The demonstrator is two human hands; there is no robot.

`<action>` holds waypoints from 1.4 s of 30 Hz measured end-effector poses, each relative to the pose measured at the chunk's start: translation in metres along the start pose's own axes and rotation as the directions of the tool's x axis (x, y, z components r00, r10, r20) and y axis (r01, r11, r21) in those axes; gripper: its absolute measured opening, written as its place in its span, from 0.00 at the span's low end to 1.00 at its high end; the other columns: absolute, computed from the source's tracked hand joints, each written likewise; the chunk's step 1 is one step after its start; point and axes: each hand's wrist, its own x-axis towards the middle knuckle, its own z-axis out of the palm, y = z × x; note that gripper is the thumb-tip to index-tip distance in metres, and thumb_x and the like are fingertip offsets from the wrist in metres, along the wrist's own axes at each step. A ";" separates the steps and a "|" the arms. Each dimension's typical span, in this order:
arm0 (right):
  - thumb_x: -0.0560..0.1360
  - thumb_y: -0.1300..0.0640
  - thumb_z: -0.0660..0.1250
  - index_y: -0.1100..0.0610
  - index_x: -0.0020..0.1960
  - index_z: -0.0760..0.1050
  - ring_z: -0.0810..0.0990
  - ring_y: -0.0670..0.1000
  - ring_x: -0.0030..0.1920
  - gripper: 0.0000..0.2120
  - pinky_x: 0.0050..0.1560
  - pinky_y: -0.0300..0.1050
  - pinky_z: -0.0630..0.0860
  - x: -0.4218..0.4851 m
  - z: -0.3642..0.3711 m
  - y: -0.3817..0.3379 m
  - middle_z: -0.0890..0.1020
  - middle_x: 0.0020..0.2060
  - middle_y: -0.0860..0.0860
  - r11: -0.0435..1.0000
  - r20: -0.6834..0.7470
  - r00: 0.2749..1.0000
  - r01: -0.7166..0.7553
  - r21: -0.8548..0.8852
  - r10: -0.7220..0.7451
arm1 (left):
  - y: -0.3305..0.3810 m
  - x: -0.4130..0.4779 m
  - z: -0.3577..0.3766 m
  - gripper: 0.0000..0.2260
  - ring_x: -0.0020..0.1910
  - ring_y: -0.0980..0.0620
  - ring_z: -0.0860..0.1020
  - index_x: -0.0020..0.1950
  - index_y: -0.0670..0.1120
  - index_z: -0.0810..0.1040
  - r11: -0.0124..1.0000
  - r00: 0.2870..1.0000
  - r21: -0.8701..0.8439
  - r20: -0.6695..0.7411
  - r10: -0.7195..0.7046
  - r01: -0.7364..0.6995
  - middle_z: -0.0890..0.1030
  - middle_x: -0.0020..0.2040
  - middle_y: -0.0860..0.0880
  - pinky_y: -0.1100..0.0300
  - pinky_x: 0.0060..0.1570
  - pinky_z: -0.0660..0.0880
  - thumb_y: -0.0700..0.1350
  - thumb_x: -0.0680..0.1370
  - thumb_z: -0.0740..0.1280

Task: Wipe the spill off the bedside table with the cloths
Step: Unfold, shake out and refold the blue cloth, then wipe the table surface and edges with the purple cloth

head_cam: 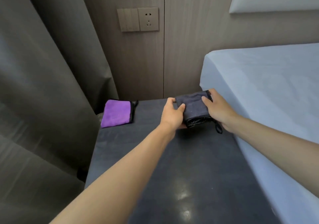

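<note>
A folded dark grey cloth point(194, 107) with a black hem and a hanging loop is held just above the far right part of the dark bedside table point(155, 154). My left hand point(172, 115) grips its left edge, thumb on top. My right hand point(219, 108) grips its right side. A folded purple cloth point(117, 113) with a black edge lies flat at the table's far left corner, apart from both hands. Shiny patches point(183, 198) glint on the near part of the tabletop; whether they are liquid or light I cannot tell.
A bed with a pale blue sheet point(267, 94) runs along the table's right side. Grey curtains point(43, 85) hang at the left. A wood-panel wall with a switch and socket plate point(138, 19) stands behind the table.
</note>
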 end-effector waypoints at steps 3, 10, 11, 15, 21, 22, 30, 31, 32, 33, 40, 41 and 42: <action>0.83 0.55 0.60 0.58 0.57 0.73 0.79 0.59 0.57 0.08 0.61 0.57 0.75 0.030 -0.004 0.021 0.80 0.54 0.56 0.998 -0.005 0.998 -0.064 -0.028 0.064 | -0.009 0.034 0.021 0.08 0.56 0.42 0.81 0.61 0.50 0.74 0.996 0.999 0.089 -0.043 -0.018 0.022 0.81 0.60 0.43 0.41 0.51 0.82 0.42 0.83 0.62; 0.80 0.55 0.67 0.61 0.66 0.73 0.77 0.61 0.60 0.17 0.62 0.52 0.73 0.070 0.004 0.046 0.79 0.60 0.59 0.965 -0.035 0.998 -0.066 -0.255 0.059 | -0.017 0.084 0.027 0.11 0.53 0.43 0.81 0.55 0.42 0.80 0.842 0.980 0.525 -0.071 0.188 -0.124 0.83 0.51 0.43 0.50 0.50 0.81 0.45 0.76 0.74; 0.79 0.54 0.68 0.61 0.67 0.72 0.76 0.62 0.61 0.19 0.62 0.52 0.72 0.071 0.007 0.047 0.76 0.62 0.61 0.946 -0.062 0.998 -0.045 -0.322 0.026 | -0.018 0.086 0.028 0.11 0.51 0.44 0.81 0.52 0.41 0.80 0.789 0.966 0.593 -0.069 0.248 -0.160 0.83 0.49 0.44 0.53 0.48 0.79 0.46 0.75 0.75; 0.81 0.58 0.62 0.58 0.70 0.70 0.69 0.63 0.64 0.18 0.62 0.56 0.67 0.061 0.019 0.041 0.72 0.64 0.61 0.767 -0.198 0.949 0.064 -0.639 -0.245 | -0.017 0.076 0.033 0.22 0.61 0.42 0.71 0.62 0.43 0.74 0.343 0.865 0.926 -0.036 0.500 -0.160 0.70 0.66 0.43 0.51 0.43 0.69 0.55 0.76 0.71; 0.86 0.48 0.42 0.57 0.82 0.48 0.48 0.53 0.81 0.27 0.79 0.53 0.44 0.061 0.032 0.042 0.52 0.81 0.53 0.546 0.293 0.945 0.325 -0.772 -0.149 | -0.036 0.093 0.025 0.26 0.81 0.45 0.43 0.82 0.45 0.47 0.064 0.923 0.928 0.356 0.144 -0.368 0.44 0.83 0.49 0.47 0.78 0.43 0.51 0.85 0.46; 0.85 0.47 0.40 0.55 0.82 0.44 0.44 0.52 0.81 0.27 0.79 0.54 0.41 0.061 0.031 0.045 0.48 0.82 0.52 0.546 0.320 0.942 0.321 -0.774 -0.101 | -0.039 0.093 0.022 0.27 0.81 0.45 0.41 0.82 0.45 0.45 0.072 0.924 0.925 0.362 0.124 -0.372 0.42 0.83 0.50 0.47 0.78 0.41 0.52 0.85 0.46; 0.83 0.49 0.50 0.53 0.82 0.47 0.46 0.58 0.81 0.29 0.78 0.57 0.37 0.041 0.065 0.003 0.51 0.81 0.58 0.344 0.254 0.908 0.367 -0.864 -0.333 | -0.032 0.035 -0.056 0.32 0.81 0.43 0.47 0.82 0.42 0.53 0.212 0.870 0.903 0.264 0.416 -0.375 0.45 0.83 0.42 0.48 0.79 0.45 0.54 0.80 0.52; 0.83 0.51 0.52 0.54 0.81 0.51 0.48 0.57 0.81 0.28 0.79 0.57 0.40 0.031 0.082 -0.009 0.53 0.81 0.59 0.413 0.253 0.882 0.418 -0.809 -0.397 | -0.030 0.024 -0.075 0.32 0.81 0.42 0.50 0.81 0.41 0.55 0.197 0.860 0.916 0.229 0.456 -0.348 0.48 0.83 0.41 0.48 0.78 0.48 0.54 0.79 0.51; 0.83 0.52 0.53 0.55 0.81 0.53 0.50 0.57 0.81 0.27 0.79 0.56 0.43 0.021 0.102 -0.021 0.55 0.80 0.59 0.474 0.263 0.860 0.469 -0.745 -0.437 | -0.028 0.014 -0.093 0.32 0.80 0.41 0.53 0.80 0.39 0.57 0.187 0.850 0.932 0.183 0.494 -0.310 0.52 0.82 0.39 0.47 0.78 0.51 0.53 0.79 0.51; 0.84 0.52 0.53 0.55 0.81 0.54 0.50 0.56 0.81 0.27 0.80 0.54 0.44 0.012 0.123 -0.033 0.55 0.80 0.59 0.520 0.282 0.844 0.509 -0.685 -0.455 | -0.025 0.004 -0.113 0.32 0.79 0.39 0.57 0.79 0.38 0.59 0.189 0.843 0.948 0.123 0.524 -0.256 0.56 0.81 0.38 0.45 0.77 0.54 0.53 0.78 0.51; 0.85 0.50 0.47 0.62 0.81 0.47 0.43 0.53 0.81 0.28 0.79 0.49 0.41 -0.024 0.252 -0.107 0.47 0.81 0.56 0.615 0.453 0.823 0.561 -0.554 -0.344 | -0.026 -0.038 -0.223 0.30 0.65 0.36 0.70 0.71 0.39 0.68 0.399 0.814 0.896 -0.376 0.443 0.197 0.70 0.69 0.39 0.43 0.63 0.68 0.58 0.79 0.47; 0.85 0.50 0.46 0.62 0.81 0.45 0.43 0.53 0.81 0.29 0.79 0.50 0.41 -0.025 0.264 -0.112 0.47 0.81 0.56 0.603 0.470 0.821 0.562 -0.566 -0.324 | -0.030 -0.038 -0.229 0.28 0.66 0.37 0.69 0.72 0.39 0.67 0.455 0.818 0.862 -0.419 0.395 0.222 0.69 0.70 0.39 0.43 0.63 0.67 0.58 0.81 0.49; 0.85 0.49 0.44 0.61 0.81 0.43 0.42 0.53 0.81 0.29 0.79 0.50 0.40 -0.025 0.274 -0.116 0.46 0.82 0.55 0.595 0.492 0.817 0.563 -0.574 -0.300 | -0.035 -0.037 -0.233 0.28 0.68 0.37 0.68 0.73 0.40 0.66 0.513 0.824 0.826 -0.447 0.348 0.232 0.68 0.71 0.41 0.43 0.65 0.66 0.59 0.83 0.49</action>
